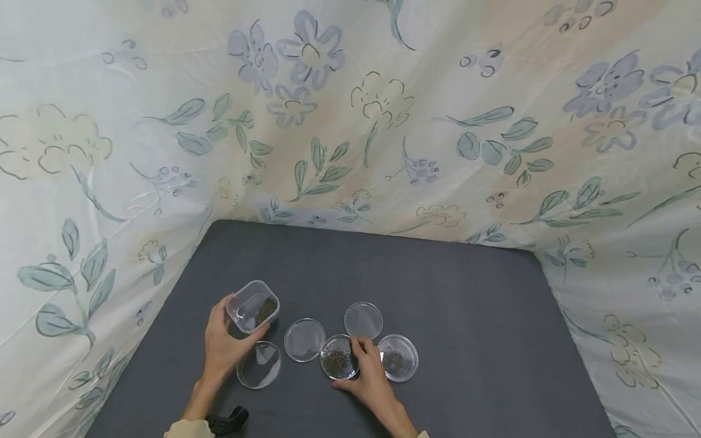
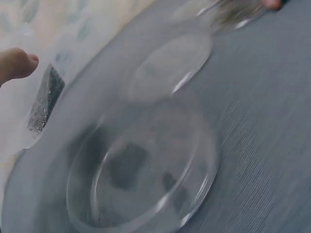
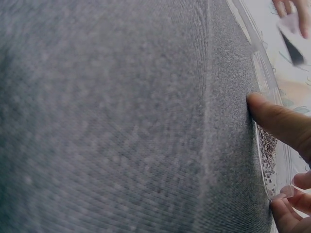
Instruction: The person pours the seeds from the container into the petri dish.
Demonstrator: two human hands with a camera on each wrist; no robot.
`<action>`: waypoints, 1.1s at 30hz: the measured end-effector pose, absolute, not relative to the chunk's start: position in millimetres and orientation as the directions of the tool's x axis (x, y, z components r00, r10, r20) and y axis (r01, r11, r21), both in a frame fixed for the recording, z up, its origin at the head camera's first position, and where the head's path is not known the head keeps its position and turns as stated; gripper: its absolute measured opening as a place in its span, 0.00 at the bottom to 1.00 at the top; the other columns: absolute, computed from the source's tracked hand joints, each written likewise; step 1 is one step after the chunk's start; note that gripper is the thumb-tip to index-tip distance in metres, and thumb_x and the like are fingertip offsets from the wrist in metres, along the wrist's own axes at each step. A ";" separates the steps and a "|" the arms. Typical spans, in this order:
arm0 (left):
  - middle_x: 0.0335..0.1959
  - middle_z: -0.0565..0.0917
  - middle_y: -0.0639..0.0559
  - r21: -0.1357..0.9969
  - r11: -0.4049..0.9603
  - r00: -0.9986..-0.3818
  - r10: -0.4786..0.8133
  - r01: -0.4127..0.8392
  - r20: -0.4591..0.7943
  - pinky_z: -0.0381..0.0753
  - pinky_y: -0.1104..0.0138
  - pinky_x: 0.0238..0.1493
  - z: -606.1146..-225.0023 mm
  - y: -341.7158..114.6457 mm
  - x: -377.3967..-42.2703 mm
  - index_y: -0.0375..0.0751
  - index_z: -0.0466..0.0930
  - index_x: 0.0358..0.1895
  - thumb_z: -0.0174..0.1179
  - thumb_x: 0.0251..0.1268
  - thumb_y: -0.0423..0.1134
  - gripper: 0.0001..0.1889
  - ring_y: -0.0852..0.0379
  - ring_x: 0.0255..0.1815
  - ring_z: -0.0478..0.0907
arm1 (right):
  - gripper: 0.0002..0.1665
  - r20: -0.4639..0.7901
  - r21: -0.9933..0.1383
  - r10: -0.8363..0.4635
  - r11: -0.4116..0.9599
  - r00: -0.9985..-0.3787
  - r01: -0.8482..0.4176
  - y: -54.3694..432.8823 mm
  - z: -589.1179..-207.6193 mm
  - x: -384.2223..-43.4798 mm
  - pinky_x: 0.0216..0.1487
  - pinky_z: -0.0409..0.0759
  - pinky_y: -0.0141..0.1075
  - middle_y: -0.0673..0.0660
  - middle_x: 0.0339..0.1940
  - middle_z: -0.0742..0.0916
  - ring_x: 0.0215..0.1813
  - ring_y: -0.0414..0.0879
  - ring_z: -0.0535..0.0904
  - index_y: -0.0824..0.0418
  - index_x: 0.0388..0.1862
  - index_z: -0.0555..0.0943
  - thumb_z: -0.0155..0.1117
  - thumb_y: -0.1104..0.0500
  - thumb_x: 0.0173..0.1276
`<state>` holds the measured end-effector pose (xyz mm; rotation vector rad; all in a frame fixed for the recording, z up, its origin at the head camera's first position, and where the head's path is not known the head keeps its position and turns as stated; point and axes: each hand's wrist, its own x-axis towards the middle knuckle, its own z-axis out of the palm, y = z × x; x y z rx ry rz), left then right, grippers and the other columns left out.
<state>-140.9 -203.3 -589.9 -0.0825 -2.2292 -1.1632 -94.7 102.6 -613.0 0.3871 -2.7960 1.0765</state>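
Note:
My left hand (image 1: 226,345) holds a clear rectangular plastic tub (image 1: 244,302), tilted, above the table at the left. Dark, coarse granules (image 1: 266,311) lie gathered at one side inside it. Low on the table, my right hand (image 1: 372,384) grips a round clear petri dish (image 1: 331,364) by its rim, thumb at the near side and fingers at the far side. Similar dark granules cover the dish's bottom; the right wrist view shows them behind the thumb (image 3: 279,119). Below the tub lies another petri dish (image 1: 259,367), with no granules showing in it.
A dish with a thinner scatter of granules (image 1: 404,359) sits just right of the right hand. Clear round dishes lie behind (image 1: 364,319) and left (image 1: 304,339) of the gripped one. Floral cloth (image 1: 383,182) hangs around the dark grey table (image 1: 482,316). A black object (image 1: 229,421) is beside the left wrist.

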 end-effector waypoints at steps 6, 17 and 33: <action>0.60 0.74 0.33 0.811 0.577 -0.847 -0.381 0.096 0.371 0.61 0.96 0.60 -607.4 -234.4 -139.2 0.29 0.67 0.69 0.84 0.36 0.30 0.50 0.60 0.60 0.69 | 0.60 0.195 -0.635 -0.201 0.719 -0.960 -0.280 102.5 -610.5 -95.5 0.60 0.81 0.49 0.58 0.56 0.80 0.58 0.53 0.76 0.74 0.67 0.76 0.92 0.54 0.33; 0.62 0.73 0.34 0.846 0.531 -0.856 -0.418 0.041 0.304 0.59 0.95 0.62 -630.2 -243.3 -131.4 0.31 0.65 0.72 0.83 0.39 0.31 0.51 0.36 0.66 0.74 | 0.62 0.214 -0.600 -0.255 0.727 -0.943 -0.333 105.1 -608.5 -95.3 0.58 0.81 0.48 0.60 0.56 0.80 0.57 0.54 0.76 0.75 0.67 0.76 0.92 0.50 0.31; 0.61 0.72 0.42 0.850 0.526 -0.858 -0.427 0.023 0.287 0.58 0.95 0.64 -643.8 -243.8 -128.9 0.37 0.63 0.76 0.83 0.40 0.31 0.53 0.42 0.64 0.72 | 0.32 0.266 -0.510 -0.135 0.820 -0.954 -0.258 119.3 -576.5 -122.7 0.47 0.85 0.50 0.61 0.52 0.84 0.53 0.56 0.78 0.62 0.55 0.86 0.85 0.54 0.51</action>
